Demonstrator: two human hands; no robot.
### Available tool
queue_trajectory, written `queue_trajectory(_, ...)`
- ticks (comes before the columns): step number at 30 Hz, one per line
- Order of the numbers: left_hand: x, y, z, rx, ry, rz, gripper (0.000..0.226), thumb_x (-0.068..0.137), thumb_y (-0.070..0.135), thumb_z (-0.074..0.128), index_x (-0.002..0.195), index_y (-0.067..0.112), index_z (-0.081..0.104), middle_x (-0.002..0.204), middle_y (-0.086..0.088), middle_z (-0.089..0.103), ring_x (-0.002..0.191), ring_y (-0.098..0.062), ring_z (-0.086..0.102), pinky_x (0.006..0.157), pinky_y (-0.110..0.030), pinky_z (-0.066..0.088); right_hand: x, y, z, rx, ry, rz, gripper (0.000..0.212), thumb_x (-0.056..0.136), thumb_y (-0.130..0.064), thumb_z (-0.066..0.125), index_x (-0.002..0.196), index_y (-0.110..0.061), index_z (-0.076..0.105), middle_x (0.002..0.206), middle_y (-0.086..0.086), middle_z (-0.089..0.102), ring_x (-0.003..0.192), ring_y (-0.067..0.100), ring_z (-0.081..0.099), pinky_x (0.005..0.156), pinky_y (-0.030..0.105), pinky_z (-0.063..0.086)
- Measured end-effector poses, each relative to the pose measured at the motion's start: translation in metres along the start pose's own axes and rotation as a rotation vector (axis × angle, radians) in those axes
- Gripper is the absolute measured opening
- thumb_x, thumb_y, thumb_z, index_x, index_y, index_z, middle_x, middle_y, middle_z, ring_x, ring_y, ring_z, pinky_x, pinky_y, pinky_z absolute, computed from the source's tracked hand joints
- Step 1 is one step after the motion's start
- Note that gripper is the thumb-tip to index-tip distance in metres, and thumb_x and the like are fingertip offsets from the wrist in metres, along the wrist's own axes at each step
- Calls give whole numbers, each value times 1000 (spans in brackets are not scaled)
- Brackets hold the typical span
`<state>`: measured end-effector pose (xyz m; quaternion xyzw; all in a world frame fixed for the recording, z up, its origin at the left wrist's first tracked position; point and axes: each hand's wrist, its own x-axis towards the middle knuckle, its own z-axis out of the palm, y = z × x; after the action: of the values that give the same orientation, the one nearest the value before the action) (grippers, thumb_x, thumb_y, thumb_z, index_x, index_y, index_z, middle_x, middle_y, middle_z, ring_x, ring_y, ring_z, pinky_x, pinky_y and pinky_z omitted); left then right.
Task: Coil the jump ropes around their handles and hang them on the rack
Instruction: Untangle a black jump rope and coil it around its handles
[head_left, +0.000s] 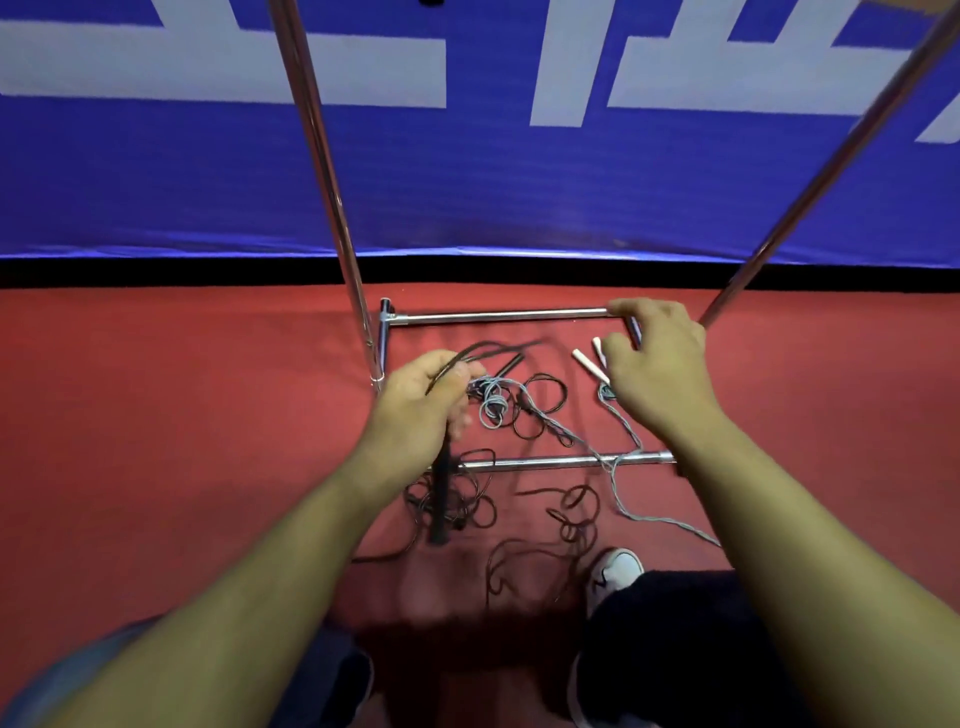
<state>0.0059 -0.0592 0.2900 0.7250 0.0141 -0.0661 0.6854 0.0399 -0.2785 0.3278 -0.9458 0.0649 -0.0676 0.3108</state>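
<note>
Red floor (156, 415) meets a blue wall banner (467, 182). Left hand (421, 400) grips black rope (483, 353); right hand (660, 364) hangs loose, holding nothing.

Counting the things lying and standing in the frame.

Two hands are showing: the left hand (423, 400) in the centre and the right hand (657, 364) to the right of centre. Two white handles (589, 365) are lying beside the right hand, and two black handles are showing, one black handle (440, 499) hanging below the left hand and another black handle (510, 364) lying above it. One grey-blue rope (623, 499) and at least one dark rope (540, 410) are tangling on the floor; the exact number of dark ropes I cannot tell. Two upright poles (317, 156) and two low bars (498, 315) are forming one rack. One white shoe (615, 571) is showing at the bottom right.
</note>
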Motion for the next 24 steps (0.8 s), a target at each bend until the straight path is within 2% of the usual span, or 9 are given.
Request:
queue_trajectory(4, -8, 8, 1, -99, -147, -52, 21, 99, 24, 54, 88, 10, 67, 55, 5, 42, 42, -10, 33, 44, -25, 35, -23, -17, 8, 249, -409, -169, 50, 88, -7, 59, 135, -23, 54, 131, -9, 51, 123, 5, 44, 101, 9, 30)
queue_trajectory(7, -10, 12, -3, -145, -228, -12, 18, 86, 27, 63, 71, 17, 61, 47, 0, 36, 34, -11, 27, 37, -19, 28, -39, -23, 28, 236, -595, -324, 47, 85, -9, 65, 129, -21, 56, 121, -8, 62, 113, 7, 56, 99, 18, 40)
queue_trajectory(10, -11, 15, -8, -204, -313, -6, 19, 85, 23, 61, 66, 24, 60, 47, 4, 28, 37, -10, 25, 39, -23, 35, -41, -23, 47, 202, -447, -294, 16, 87, -11, 59, 98, -19, 65, 83, -6, 67, 79, 10, 62, 73, 32, 47)
queue_trajectory(12, -11, 15, -13, -147, -294, 16, 14, 81, 31, 65, 75, 19, 64, 50, 5, 29, 42, -11, 27, 46, -28, 42, -32, -21, 46, 230, -272, -195, 19, 84, -7, 58, 88, -22, 68, 70, -12, 64, 65, -1, 56, 65, 22, 43)
queue_trajectory(14, -10, 11, -20, 21, -238, 17, 16, 83, 35, 63, 87, 21, 70, 53, 7, 33, 47, -15, 30, 52, -36, 39, -22, -19, 36, 197, 17, -196, 24, 81, -3, 58, 91, -23, 68, 77, -14, 62, 65, -1, 54, 67, 15, 41)
queue_trajectory(17, -11, 8, -26, 228, -212, 21, 26, 98, 17, 51, 94, 34, 71, 61, 1, 36, 56, -21, 33, 56, -44, 42, -16, -18, 20, 227, 339, -287, 19, 83, -2, 58, 93, -16, 65, 90, -5, 60, 75, 1, 51, 69, 8, 39)
queue_trajectory(20, -16, 14, -33, 191, -215, 57, 27, 101, 12, 47, 102, 27, 70, 68, 3, 48, 62, -15, 51, 68, -32, 56, -9, -13, 14, 373, 354, -170, 11, 89, -11, 61, 94, -20, 65, 83, -12, 63, 72, -2, 56, 70, 19, 48)
queue_trajectory(22, -20, 15, -37, 92, -263, -39, 24, 103, 8, 44, 104, 15, 68, 81, 0, 64, 73, -12, 62, 72, -21, 54, -2, -8, 14, 441, 274, -45, 9, 88, -16, 61, 90, -24, 65, 76, -15, 64, 68, 2, 58, 70, 32, 53)
queue_trajectory(24, -23, 14, -41, 52, -340, -164, 26, 104, 12, 41, 106, 8, 66, 91, -6, 73, 80, -17, 67, 74, -23, 54, 0, -7, 15, 448, 193, 19, 10, 85, -14, 63, 87, -24, 66, 74, -12, 66, 63, 3, 57, 64, 31, 50)
